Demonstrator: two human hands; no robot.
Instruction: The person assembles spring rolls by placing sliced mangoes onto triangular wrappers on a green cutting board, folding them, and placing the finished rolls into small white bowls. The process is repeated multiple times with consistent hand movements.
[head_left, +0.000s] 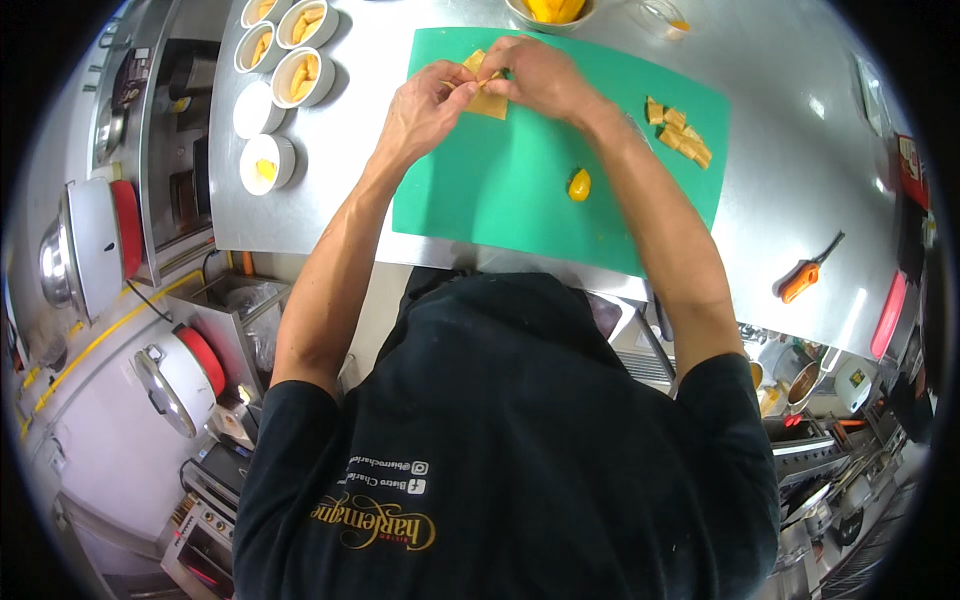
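Note:
Both of my hands meet near the far edge of a green cutting board (495, 180). My left hand (431, 105) pinches a thin yellow-tan food sheet (489, 106) between thumb and fingers. My right hand (529, 75) grips the same sheet from the other side, its fingertips touching those of the left. Fingers cover the middle of the sheet, so its exact shape there is hidden. Toward me on the board lies a small glossy yellow food piece (579, 185). Several cut tan-yellow pieces (679, 135) lie to the right of my right forearm.
White ramekins (326, 81) with yellow-orange pieces stand at the left of the steel table (337, 187). A nearer ramekin (283, 174) has a yellow bit inside. Beyond the board are a bowl of yellow fruit (555, 27) and a clear container (660, 28). An orange-handled lighter (802, 281) lies right.

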